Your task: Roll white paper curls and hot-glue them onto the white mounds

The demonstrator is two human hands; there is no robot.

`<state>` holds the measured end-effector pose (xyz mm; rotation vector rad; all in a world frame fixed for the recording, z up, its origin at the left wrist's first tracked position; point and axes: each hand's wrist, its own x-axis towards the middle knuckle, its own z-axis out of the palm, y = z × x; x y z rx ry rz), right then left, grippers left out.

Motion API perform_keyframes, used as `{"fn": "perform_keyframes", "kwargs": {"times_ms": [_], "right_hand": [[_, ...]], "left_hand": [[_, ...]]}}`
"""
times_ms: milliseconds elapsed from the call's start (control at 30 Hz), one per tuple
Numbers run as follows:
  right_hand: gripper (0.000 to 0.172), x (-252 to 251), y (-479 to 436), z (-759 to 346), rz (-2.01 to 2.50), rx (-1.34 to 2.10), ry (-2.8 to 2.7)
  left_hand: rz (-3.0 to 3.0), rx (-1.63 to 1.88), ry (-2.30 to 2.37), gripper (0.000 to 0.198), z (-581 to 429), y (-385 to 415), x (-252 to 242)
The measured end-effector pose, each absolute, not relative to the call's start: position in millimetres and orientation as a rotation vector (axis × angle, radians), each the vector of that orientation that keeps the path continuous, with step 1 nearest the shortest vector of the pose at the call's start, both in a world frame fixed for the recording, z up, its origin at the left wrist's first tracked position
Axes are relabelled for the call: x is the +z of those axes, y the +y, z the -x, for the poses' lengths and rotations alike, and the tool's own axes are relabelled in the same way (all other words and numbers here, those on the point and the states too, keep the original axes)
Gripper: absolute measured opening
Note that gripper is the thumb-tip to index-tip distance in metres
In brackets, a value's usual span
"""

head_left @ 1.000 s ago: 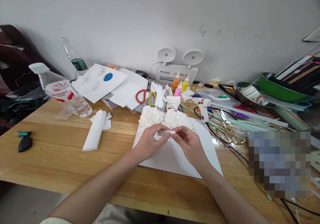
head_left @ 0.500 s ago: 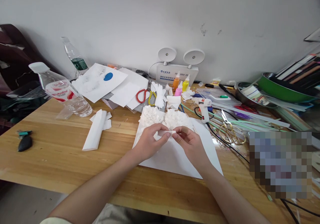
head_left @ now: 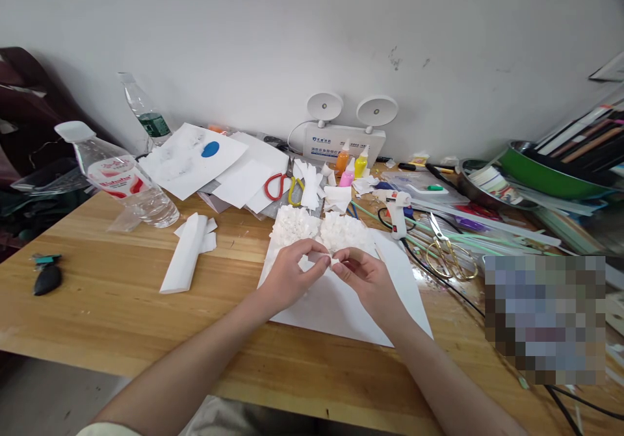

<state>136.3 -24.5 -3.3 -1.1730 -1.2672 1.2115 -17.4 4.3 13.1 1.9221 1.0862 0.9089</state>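
Observation:
Above a white paper sheet (head_left: 336, 316), my left hand (head_left: 290, 273) and my right hand (head_left: 365, 277) meet, fingertips nearly touching. Both pinch a small piece of white paper (head_left: 334, 261), mostly hidden by the fingers. Just beyond them, a left cluster of crumpled white paper bits (head_left: 294, 223) and a right cluster of crumpled paper bits (head_left: 346, 229) sit side by side on the sheet's far part. A long folded white paper (head_left: 182, 260) lies to the left on the wooden table (head_left: 214, 332), with small paper pieces beside it.
At left stand a water bottle (head_left: 129, 189) and a green-labelled bottle (head_left: 152, 123). Red-and-yellow-handled scissors (head_left: 277, 187), small paint bottles (head_left: 347, 175) and an emergency light (head_left: 341, 140) are behind. To the right are a white glue gun (head_left: 398, 218), gold-handled scissors (head_left: 448, 260) and a black cable (head_left: 455, 290).
The paper piece showed as a flat strip between my hands; now less of it shows, bent at my fingertips. My fingers have shifted slightly, and both hands stay in nearly the same place.

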Motion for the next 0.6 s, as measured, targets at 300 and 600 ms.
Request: {"fn": "perform_keyframes", "kwargs": {"times_ms": [300, 600], "right_hand": [[0.011, -2.1, -24.5, -135.5, 1.199, 1.186, -1.294], [0.009, -2.9, -24.3, -136.0, 1.238, 1.047, -1.349]], "left_hand": [[-1.937, 0.882, 1.079, 0.014, 17.3, 3.1, 14.8], [-1.946, 0.915, 1.048, 0.015, 18.0, 2.1, 13.1]]}}
